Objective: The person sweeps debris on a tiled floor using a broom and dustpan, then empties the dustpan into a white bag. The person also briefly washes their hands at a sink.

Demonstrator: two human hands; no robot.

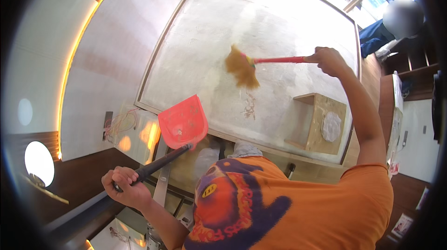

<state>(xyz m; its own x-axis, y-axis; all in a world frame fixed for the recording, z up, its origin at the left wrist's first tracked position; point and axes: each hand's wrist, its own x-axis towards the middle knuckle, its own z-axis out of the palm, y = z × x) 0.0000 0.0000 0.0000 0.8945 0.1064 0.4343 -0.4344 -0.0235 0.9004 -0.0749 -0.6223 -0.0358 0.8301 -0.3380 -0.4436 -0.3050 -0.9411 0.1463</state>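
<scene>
In my right hand (327, 61) is the red handle of a broom (242, 68), whose tan bristles fan out over a large pale board (279, 31). My left hand (125, 184) is closed round the dark handle of a red dustpan (184, 122). The dustpan's pan is tilted at the board's near left edge, with some bits of debris in it. Just below the bristles, a brownish patch of debris (250, 105) lies on the board. Whether the bristles touch the surface I cannot tell.
An open wooden box (326, 119) with a crumpled white plastic bag (331, 126) stands on the board's near right. Thin loose wires (122, 124) hang by the left wall panel. A round lamp (39, 162) glows at the far left. Another person (379, 35) is at the upper right.
</scene>
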